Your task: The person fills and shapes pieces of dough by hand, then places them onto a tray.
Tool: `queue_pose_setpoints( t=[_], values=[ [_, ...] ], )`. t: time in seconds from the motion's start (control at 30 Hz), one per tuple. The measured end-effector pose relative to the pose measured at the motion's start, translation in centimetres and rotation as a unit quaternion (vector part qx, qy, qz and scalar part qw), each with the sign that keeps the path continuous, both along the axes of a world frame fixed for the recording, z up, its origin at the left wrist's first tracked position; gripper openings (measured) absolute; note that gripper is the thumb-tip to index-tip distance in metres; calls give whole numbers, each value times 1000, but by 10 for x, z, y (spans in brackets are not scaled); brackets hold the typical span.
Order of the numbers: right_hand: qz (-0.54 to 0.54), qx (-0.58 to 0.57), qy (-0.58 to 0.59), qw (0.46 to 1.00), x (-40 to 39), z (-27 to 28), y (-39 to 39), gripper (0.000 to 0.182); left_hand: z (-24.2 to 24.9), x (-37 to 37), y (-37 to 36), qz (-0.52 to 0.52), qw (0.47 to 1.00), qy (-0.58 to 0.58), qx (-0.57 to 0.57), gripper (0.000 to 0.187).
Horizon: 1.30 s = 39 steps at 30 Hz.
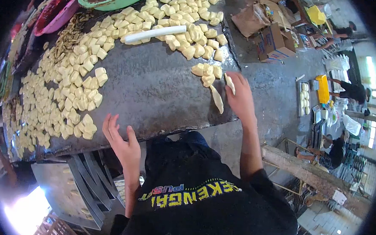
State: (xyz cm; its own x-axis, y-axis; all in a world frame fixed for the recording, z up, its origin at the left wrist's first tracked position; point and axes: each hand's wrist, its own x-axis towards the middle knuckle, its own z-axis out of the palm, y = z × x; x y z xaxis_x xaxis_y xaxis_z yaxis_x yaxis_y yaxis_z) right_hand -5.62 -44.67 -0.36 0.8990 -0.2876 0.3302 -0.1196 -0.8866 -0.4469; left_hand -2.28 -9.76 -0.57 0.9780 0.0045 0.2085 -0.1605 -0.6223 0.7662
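My left hand [122, 140] hovers at the table's near edge, fingers spread and nothing in it. At the right end of the table, my right hand [242, 99] pinches a small elongated piece of dough [229, 83] between thumb and fingers. Just left of it, a longer, thin rolled strip of dough [216, 99] lies on the dark table [156, 81]. Its upper end touches a small cluster of dough lumps [207, 72]. A white rolling pin [155, 34] rests farther back, among many cut pale dough pieces [84, 61].
A green basin [113, 2] and a pink basin [59, 10] with red contents stand at the back left. Brownish filling pieces [71, 30] lie near them. Cardboard boxes [274, 43], a tray of dough [304, 99] and other people [354, 91] are to the right.
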Motion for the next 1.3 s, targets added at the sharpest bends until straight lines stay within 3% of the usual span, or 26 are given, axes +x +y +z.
queue_pose_setpoints(
  t=[0.13,0.2,0.27,0.33,0.37,0.43,0.47,0.53,0.57,0.6,0.67,0.73,0.8,0.83,0.87,0.93,1.0,1.03,1.07,1.13,1.17,1.2,1.23,1.27,1.3],
  values=[
    [78,-143,65,984,57,-8,-10,30,7,33,4,-65,998,-6,-7,42],
    [108,-210,225,945,65,-7,-27,23,8,48,-5,-164,986,-22,-34,39],
    [115,-210,235,942,63,10,-33,17,15,58,-30,-263,963,-10,-53,34],
    [76,-62,221,970,57,42,-26,17,12,62,-72,-358,931,-7,-73,34],
    [73,-64,219,971,51,46,-26,17,9,62,-99,-403,912,-16,-78,34],
    [62,38,93,993,36,52,-27,18,9,61,-154,-407,904,-102,-76,40],
    [62,38,88,993,25,62,-21,18,13,53,-172,-408,904,-106,-73,40],
    [-24,183,69,980,-2,84,-4,20,18,42,-198,-385,849,155,-326,46],
    [-44,290,17,956,-22,73,-4,20,21,38,-201,-415,834,166,-324,49],
    [-42,296,16,954,-39,75,0,20,24,31,-200,-414,836,167,-318,49],
    [-31,340,-34,939,-66,84,15,19,35,10,-188,-395,886,-23,-241,48],
    [-9,244,-36,969,-81,84,41,17,65,-16,-176,-375,887,-62,-262,44],
    [31,375,-42,926,-96,75,64,17,81,-35,-171,-450,868,-123,-169,36],
    [32,380,-40,923,-98,74,69,17,74,-41,-170,-452,870,-116,-158,27],
    [12,441,-29,897,-98,75,74,15,67,-43,-171,-449,873,-111,-153,27],
    [-2,503,-7,864,-97,73,88,14,51,-44,-171,-407,817,-3,-410,21],
    [22,798,-78,597,-80,68,97,11,39,-34,-166,-399,808,-59,-430,25],
    [64,830,-63,550,-76,57,97,18,40,-30,-161,-378,816,-28,-436,26],
    [72,831,-54,549,-67,57,101,18,41,-25,-155,-357,822,0,-443,27],
    [72,934,-62,345,-45,57,111,29,37,-20,-146,-321,837,-1,-443,29],
    [102,752,-27,650,-40,59,119,50,37,-18,-140,-265,824,105,-490,33],
    [114,751,-21,650,-26,61,123,50,36,-12,-132,-207,795,207,-531,37],
    [129,842,-3,524,-10,66,127,59,35,0,-122,-222,761,255,-553,59],
    [139,912,17,386,7,70,130,68,37,9,-112,-219,763,241,-558,59],
    [118,911,50,392,23,71,132,82,49,22,-104,-215,765,206,-572,72]
  ],
)
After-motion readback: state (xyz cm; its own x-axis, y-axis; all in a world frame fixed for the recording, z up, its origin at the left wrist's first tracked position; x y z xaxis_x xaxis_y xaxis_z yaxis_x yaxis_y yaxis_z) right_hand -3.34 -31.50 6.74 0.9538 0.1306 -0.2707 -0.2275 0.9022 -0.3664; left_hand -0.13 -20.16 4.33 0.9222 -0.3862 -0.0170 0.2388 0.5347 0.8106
